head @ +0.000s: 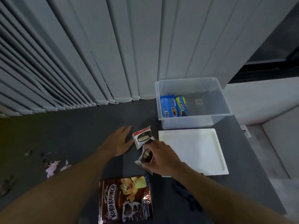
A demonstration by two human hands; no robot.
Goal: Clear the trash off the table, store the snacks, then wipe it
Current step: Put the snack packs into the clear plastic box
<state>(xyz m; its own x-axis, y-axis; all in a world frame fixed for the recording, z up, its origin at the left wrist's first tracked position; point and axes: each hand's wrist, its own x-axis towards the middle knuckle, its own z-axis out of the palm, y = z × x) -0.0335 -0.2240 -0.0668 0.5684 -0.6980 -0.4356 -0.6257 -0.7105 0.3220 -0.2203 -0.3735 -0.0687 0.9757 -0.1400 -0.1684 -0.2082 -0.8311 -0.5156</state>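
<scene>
Snack storing was in hand: the right hand (pixel 159 156) gripped a Choco Pie packet (pixel 146 156) mid-worktop (pixel 80 126), the left hand (pixel 117 141) lay flat and open beside a 2nd Choco Pie packet (pixel 143 136), and the next move likely called for carrying the gripped packet to the clear bin (pixel 186 122) at the far right.

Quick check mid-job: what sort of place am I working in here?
Probably an office or home room beside a window: tall vertical blinds hang behind a dark table, where a clear bin holds snack packs.

Grey vertical blinds (pixel 80 54) fill the view from nine to twelve o'clock, with a dark window frame (pixel 267 68) at two o'clock.
</scene>
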